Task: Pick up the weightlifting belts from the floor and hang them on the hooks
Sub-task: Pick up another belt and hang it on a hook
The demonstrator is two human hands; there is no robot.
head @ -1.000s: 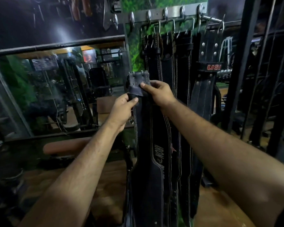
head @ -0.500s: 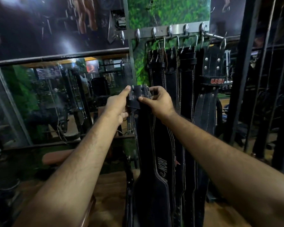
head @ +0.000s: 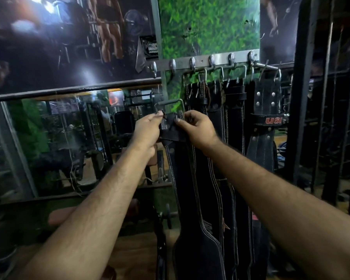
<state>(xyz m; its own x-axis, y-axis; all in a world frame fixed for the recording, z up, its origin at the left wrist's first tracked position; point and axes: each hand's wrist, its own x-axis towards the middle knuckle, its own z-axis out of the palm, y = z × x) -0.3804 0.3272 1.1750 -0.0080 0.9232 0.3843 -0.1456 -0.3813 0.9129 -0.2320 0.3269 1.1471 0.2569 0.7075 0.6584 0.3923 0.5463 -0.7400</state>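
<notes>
Both hands [head: 148, 130] pinch belt [head: 192, 199]; hangs vertical, buckle up.

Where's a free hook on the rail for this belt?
Free: the two leftmost hooks, left of the hanging belts. Crowded: from the third hook rightward to the USI belt. Both hands hold the belt below the free end.

We see a matt black leather belt [head: 192, 199] with pale stitching, its metal buckle [head: 170, 104] dull grey, below shiny steel hooks [head: 211, 61].
</notes>
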